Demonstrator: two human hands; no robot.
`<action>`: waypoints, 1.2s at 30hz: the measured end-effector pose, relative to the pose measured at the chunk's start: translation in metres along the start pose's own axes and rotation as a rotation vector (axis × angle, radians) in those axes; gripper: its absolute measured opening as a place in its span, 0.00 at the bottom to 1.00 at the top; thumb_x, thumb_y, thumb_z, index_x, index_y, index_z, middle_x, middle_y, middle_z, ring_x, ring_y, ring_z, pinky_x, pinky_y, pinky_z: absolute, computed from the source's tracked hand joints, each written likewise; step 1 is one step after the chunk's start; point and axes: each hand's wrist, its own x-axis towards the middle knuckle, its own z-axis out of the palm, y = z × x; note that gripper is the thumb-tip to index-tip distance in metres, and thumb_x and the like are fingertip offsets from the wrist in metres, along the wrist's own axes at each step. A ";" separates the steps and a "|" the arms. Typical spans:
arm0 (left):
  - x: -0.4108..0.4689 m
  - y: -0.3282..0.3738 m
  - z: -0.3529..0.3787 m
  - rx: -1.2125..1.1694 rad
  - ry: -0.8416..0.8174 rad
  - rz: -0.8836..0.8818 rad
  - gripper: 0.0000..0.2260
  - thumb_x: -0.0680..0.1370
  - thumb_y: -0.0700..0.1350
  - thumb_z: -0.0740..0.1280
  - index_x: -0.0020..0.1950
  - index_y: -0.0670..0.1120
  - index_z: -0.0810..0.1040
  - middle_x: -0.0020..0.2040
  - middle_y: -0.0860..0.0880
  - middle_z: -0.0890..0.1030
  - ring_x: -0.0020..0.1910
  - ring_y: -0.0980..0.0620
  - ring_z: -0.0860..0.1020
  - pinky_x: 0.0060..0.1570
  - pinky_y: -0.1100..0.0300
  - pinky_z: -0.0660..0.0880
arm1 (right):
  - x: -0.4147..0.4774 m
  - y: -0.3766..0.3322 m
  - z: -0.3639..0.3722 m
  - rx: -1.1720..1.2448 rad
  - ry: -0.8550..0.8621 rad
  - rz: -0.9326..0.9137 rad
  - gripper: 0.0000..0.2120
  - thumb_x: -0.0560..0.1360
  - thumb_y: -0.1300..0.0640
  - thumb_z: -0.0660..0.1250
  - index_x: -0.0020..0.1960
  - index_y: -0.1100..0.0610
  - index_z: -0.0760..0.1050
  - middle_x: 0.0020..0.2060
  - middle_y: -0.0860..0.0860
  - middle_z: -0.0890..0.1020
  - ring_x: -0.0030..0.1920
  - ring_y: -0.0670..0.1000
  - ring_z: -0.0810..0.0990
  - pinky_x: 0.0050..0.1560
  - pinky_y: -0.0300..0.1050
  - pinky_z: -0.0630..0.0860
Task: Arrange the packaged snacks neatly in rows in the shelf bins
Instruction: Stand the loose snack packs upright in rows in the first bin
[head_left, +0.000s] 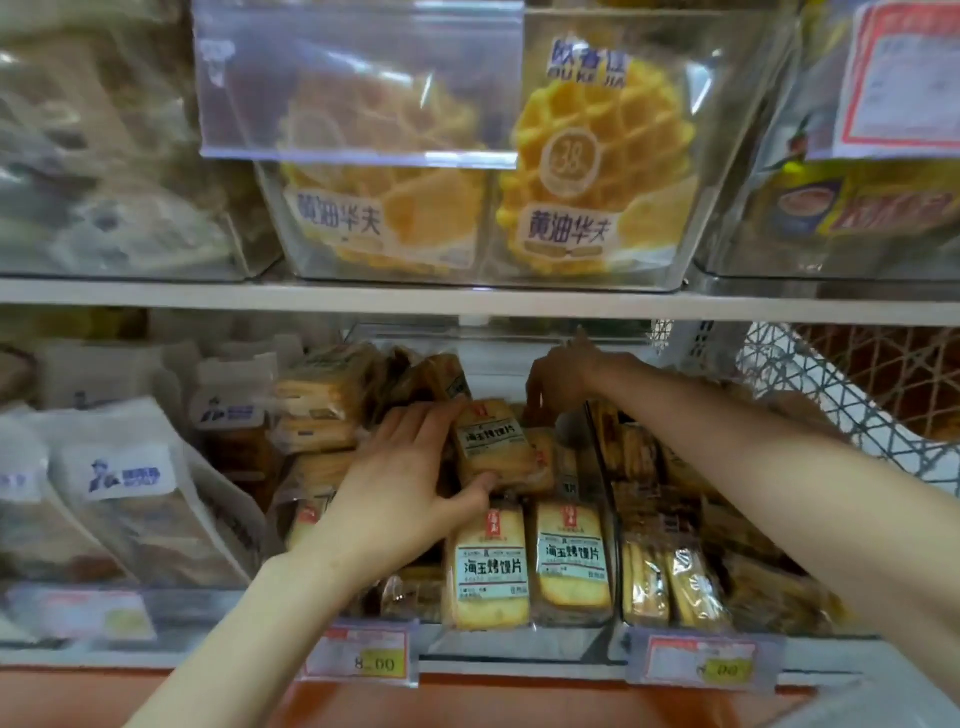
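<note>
Currently, the left hand (415, 467) grips one toast-slice packet (493, 447) above the middle bin (519, 642) of the lower shelf: the thumb lies under the packet's lower edge and the fingers curl over its upper left corner. The held packet is tilted, label facing the camera, and sits just behind the front row. That front row consists of two upright packets (488, 566) of the same product, side by side and touching, against the bin's front wall. Further packets of the same kind lie in a loose pile (332, 395) at the rear left of the bin. The right hand (566, 379) reaches deep into the back of the same bin, fingers pointing downward; whether it holds anything cannot be determined. White bagged items (119, 478) fill the bin to the left, and biscuit packets (675, 571) fill the bin to the right. Two price tags (358, 657) hang on the shelf edge. Waffle packets (597, 156) occupy a clear bin on the shelf above.
</note>
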 end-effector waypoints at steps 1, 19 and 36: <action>0.000 0.000 0.001 -0.004 0.007 -0.001 0.44 0.60 0.70 0.43 0.74 0.55 0.54 0.70 0.55 0.64 0.68 0.55 0.61 0.62 0.63 0.60 | -0.001 0.000 0.001 0.000 0.021 -0.003 0.15 0.76 0.45 0.63 0.59 0.49 0.77 0.63 0.49 0.75 0.68 0.55 0.66 0.69 0.71 0.43; 0.001 -0.001 -0.009 -0.257 -0.002 -0.030 0.36 0.69 0.58 0.70 0.72 0.51 0.59 0.68 0.53 0.68 0.67 0.56 0.64 0.60 0.65 0.61 | -0.010 -0.001 0.001 -0.092 0.136 -0.015 0.26 0.75 0.43 0.63 0.70 0.50 0.64 0.67 0.54 0.67 0.69 0.57 0.64 0.69 0.66 0.55; 0.000 -0.002 -0.007 -0.221 0.009 -0.019 0.36 0.70 0.59 0.68 0.74 0.54 0.55 0.69 0.55 0.65 0.68 0.56 0.62 0.63 0.64 0.60 | -0.020 0.005 -0.001 0.125 0.238 -0.067 0.19 0.78 0.46 0.59 0.68 0.40 0.66 0.63 0.50 0.72 0.65 0.54 0.69 0.65 0.56 0.60</action>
